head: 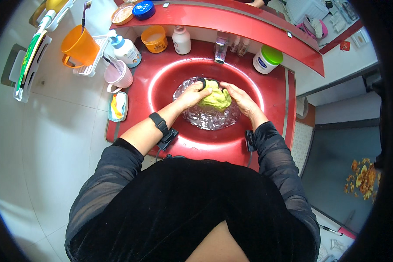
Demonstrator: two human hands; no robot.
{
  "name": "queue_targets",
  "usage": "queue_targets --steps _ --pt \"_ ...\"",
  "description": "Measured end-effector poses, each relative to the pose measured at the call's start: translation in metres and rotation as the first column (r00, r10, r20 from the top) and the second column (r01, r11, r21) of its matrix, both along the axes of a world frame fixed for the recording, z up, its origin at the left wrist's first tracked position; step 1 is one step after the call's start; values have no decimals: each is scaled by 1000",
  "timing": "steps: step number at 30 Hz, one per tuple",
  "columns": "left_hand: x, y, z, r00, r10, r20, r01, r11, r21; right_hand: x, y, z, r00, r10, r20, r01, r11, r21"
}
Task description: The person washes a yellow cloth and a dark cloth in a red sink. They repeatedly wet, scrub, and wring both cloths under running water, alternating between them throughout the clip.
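A wet yellow-green cloth item with black edging (217,99) is bunched up over the water (209,119) in a red oval washbasin (163,98). My left hand (195,94) grips its left side, thumb lying on top of the fabric. On the other side my right hand (239,97) has its fingertips at the cloth's upper right edge; its palm faces the cloth. The water is rippled, and the cloth's lower edge is at or just above its surface. Beyond the cloth stands the chrome faucet (221,49).
Left of the basin are a pink cup (118,77), a soap dish (118,106) and a pump bottle (127,50). An orange tub (154,39) and a white bottle (181,41) stand behind. A green-lidded jar (267,59) is at right. A red shelf (235,24) overhangs the back.
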State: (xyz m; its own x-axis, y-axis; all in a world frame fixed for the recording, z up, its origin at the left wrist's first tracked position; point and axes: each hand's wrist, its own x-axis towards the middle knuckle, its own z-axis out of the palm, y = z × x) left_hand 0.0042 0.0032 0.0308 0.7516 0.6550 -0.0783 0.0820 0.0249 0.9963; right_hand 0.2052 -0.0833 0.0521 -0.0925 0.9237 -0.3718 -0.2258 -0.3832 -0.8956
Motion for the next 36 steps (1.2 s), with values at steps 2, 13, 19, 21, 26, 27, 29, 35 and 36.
queue_targets --steps 2,13,19,21,26,27,29,35,36 --pt "5 2 8 992 -104 -69 109 992 70 -5 3 13 982 93 166 -128 967 218" --pt "-46 23 58 968 -217 -128 207 975 -83 16 -10 51 954 -237 185 177 940 290" --pt "-89 38 72 924 361 -127 -344 637 -690 26 -25 53 952 -295 77 289 954 73" --pt "-100 47 74 888 460 19 -296 602 -742 32 -31 45 951 -306 35 307 951 -34" --pt "-66 45 38 866 497 56 -383 730 -566 26 -23 9 654 -2 757 221 957 -188" --pt "-58 43 29 923 381 -43 -352 797 -490 27 -23 6 317 146 937 116 975 -191" --pt "-39 34 9 981 76 -176 -92 992 -86 19 -26 -4 75 -75 994 5 997 75" --pt "14 -4 -30 419 -98 -903 565 806 175 -11 -12 -32 -119 393 912 -341 846 -410" --pt "18 -7 -32 354 -116 -928 600 789 130 -18 -9 -37 -141 426 894 -336 829 -448"
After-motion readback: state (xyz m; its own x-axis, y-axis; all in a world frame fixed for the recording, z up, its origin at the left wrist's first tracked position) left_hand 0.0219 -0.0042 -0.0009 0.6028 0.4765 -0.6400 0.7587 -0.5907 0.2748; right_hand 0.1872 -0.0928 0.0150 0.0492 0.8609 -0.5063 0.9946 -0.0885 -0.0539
